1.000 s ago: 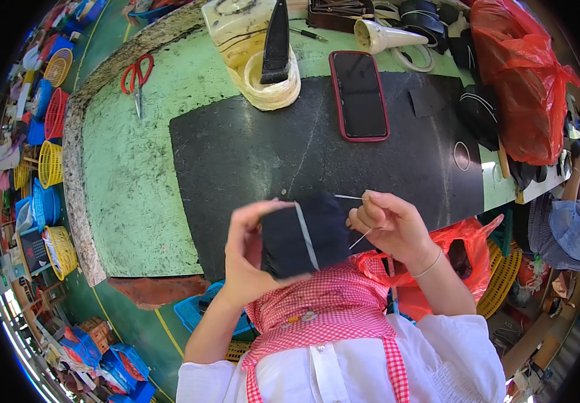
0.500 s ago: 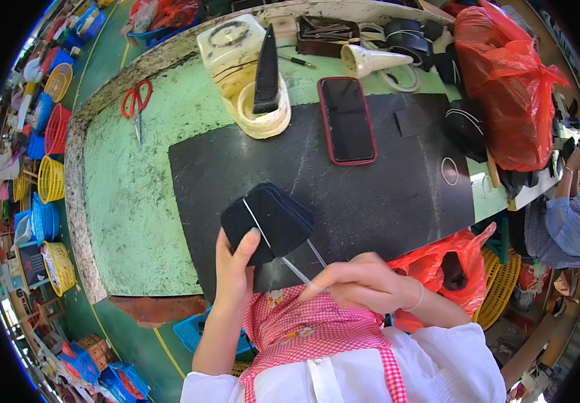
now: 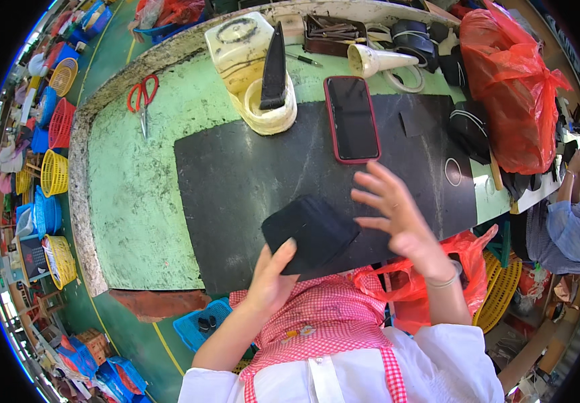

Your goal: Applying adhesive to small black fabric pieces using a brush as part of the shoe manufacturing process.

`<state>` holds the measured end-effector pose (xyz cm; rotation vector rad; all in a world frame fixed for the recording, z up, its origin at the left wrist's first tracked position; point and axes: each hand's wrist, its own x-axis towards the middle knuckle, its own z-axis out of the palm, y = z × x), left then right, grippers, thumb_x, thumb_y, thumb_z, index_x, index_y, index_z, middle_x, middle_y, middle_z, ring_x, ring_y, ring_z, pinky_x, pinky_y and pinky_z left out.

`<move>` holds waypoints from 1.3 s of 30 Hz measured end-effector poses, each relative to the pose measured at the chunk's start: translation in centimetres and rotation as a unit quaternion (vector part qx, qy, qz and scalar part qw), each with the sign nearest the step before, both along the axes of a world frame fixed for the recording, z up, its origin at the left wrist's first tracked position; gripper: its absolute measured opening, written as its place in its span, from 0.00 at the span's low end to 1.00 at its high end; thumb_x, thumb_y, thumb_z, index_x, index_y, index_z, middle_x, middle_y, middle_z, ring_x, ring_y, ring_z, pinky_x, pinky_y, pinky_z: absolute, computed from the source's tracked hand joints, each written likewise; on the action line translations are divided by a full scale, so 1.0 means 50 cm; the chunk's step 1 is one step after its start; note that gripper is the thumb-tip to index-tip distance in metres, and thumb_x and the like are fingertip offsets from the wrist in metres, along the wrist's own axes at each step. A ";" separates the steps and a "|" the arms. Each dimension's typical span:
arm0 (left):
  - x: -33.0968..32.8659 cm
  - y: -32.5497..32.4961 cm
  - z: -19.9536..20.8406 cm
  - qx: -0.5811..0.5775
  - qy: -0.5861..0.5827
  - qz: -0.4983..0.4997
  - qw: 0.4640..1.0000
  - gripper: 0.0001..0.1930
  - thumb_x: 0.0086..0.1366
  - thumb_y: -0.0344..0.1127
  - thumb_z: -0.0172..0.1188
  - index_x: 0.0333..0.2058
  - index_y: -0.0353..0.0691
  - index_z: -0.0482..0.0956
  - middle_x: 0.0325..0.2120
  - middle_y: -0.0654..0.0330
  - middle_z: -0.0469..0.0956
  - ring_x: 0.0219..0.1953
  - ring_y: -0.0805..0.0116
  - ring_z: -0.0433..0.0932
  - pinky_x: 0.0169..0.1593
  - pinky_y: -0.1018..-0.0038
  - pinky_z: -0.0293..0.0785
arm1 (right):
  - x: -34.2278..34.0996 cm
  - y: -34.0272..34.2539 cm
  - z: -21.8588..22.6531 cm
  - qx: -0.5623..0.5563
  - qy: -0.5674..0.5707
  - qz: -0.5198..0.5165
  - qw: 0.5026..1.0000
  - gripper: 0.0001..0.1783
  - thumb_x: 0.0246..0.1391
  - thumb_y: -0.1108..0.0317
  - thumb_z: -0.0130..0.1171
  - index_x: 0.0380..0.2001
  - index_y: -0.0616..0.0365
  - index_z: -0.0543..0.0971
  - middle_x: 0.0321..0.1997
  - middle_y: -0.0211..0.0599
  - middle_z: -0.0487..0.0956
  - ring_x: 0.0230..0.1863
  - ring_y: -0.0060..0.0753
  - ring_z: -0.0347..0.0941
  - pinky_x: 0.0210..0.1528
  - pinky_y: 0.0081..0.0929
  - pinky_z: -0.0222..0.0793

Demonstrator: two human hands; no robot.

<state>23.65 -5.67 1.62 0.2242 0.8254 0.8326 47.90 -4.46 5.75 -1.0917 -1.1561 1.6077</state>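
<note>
My left hand (image 3: 273, 275) grips a stack of black cut pieces (image 3: 310, 232) by its near left edge, thumb on top. The stack is held above the black mat (image 3: 236, 174), and no white band shows around it. To its right, my right hand (image 3: 394, 211) is raised with fingers spread and nothing in them. Pale bands (image 3: 443, 281) circle my right wrist. Just beyond the fingertips lies a phone (image 3: 353, 121) in a red case. A white elastic band (image 3: 452, 172) rests on the mat's right side.
Red-handled scissors (image 3: 143, 101) lie on the green tabletop (image 3: 135, 201). At the back stand a cut plastic jug (image 3: 263, 114), a tray of tools (image 3: 333, 33) and a white cone (image 3: 377, 60). A large red bag (image 3: 508, 94) is at right, with a person (image 3: 572, 215) beyond.
The white band that my right hand was stretching is no longer seen on the stack. My right hand has risen and opened; my left has moved right with the stack, which has turned.
</note>
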 end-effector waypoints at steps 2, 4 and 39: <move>0.057 -0.005 -0.003 0.020 0.003 -0.002 1.000 0.27 0.69 0.36 0.58 0.62 0.37 0.59 0.56 0.55 0.70 0.59 0.64 0.70 0.62 0.65 0.67 | -0.030 -0.028 0.003 -0.051 -0.038 -0.007 0.998 0.52 0.53 0.58 0.68 0.73 0.51 0.47 0.72 0.47 0.56 0.70 0.39 0.56 0.62 0.36 0.64; 0.120 -0.024 -0.006 0.069 0.066 -0.007 0.995 0.28 0.69 0.38 0.59 0.61 0.37 0.57 0.53 0.57 0.71 0.57 0.67 0.70 0.62 0.68 0.67 | -0.025 -0.034 -0.007 -0.027 -0.095 -0.037 0.994 0.44 0.51 0.70 0.68 0.68 0.53 0.57 0.67 0.40 0.63 0.66 0.31 0.61 0.60 0.28 0.65; -0.128 0.099 0.036 0.311 0.336 -0.110 0.882 0.26 0.62 0.23 0.62 0.57 0.41 0.63 0.47 0.60 0.71 0.50 0.73 0.72 0.52 0.74 0.71 | -0.059 0.204 0.023 0.065 -0.206 -0.016 0.976 0.14 0.58 0.66 0.64 0.42 0.60 0.73 0.30 0.23 0.74 0.30 0.12 0.66 0.33 0.16 0.67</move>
